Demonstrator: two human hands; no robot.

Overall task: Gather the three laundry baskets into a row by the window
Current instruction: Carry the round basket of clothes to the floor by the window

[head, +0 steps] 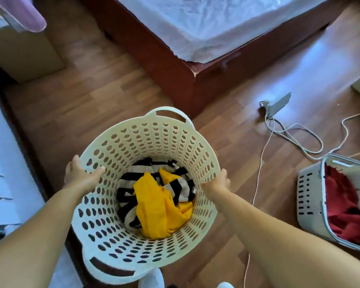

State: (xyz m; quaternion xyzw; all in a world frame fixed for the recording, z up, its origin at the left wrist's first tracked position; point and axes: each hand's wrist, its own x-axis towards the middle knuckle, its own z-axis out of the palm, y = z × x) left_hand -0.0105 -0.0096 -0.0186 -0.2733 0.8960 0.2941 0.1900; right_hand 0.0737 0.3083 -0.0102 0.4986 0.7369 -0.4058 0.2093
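Observation:
A round cream laundry basket point(154, 138) with perforated walls is right in front of me over the wooden floor, holding a yellow garment point(160, 206) and a black-and-white striped one point(129, 183). My left hand point(79, 173) grips its left rim, thumb inside. My right hand point(218, 182) grips the right rim. A second, rectangular grey-white basket point(310, 196) with red clothes stands on the floor at the right edge. No third basket is in view.
A bed point(195, 38) with a dark red frame fills the top middle, its corner close to the round basket. A white power strip point(279, 103) and loose cables point(289, 132) trail across the floor to the right. A cardboard box point(23, 55) stands at top left.

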